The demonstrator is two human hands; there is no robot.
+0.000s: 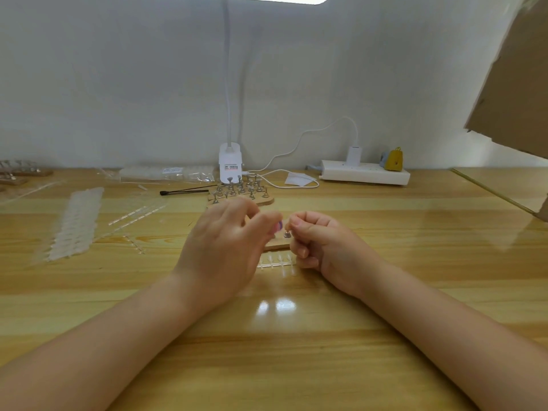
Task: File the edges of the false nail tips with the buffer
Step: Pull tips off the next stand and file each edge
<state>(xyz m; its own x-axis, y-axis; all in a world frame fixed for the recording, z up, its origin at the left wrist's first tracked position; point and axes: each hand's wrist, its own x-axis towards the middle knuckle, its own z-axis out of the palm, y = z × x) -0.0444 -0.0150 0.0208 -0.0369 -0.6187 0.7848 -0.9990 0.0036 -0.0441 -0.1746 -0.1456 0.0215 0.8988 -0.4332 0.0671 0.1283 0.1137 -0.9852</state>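
Scanning from the left edge, we log strips of clear nail tips (74,222) laid out in rows on the wooden table (385,277), with loose clear sprues (136,213) beside them, probably kept there as stock within easy reach. Further back we note a black-tipped stick (184,191), a clamp lamp base (229,161) and a wooden board of metal nail stands (240,189), set near the middle where both hands can draw from it. Next entry: our left hand (225,247), fingers curled toward the centre, pinching what appears to be the buffer (278,226), of which only a small pink-purple end shows past the fingertips; blur hides the rest. Just right of it, our right hand (314,241) is clenched, thumb and forefinger pinching a small metal stand (286,234), probably to keep a tip steady; we cannot tell whether a tip sits on it. The buffer's end lies just beside that stand, between the two hands. Below them lies a short strip of tips (277,262) and a second wooden board (277,246). Far right: a white power strip (364,172) and a yellow bag charm (393,160).
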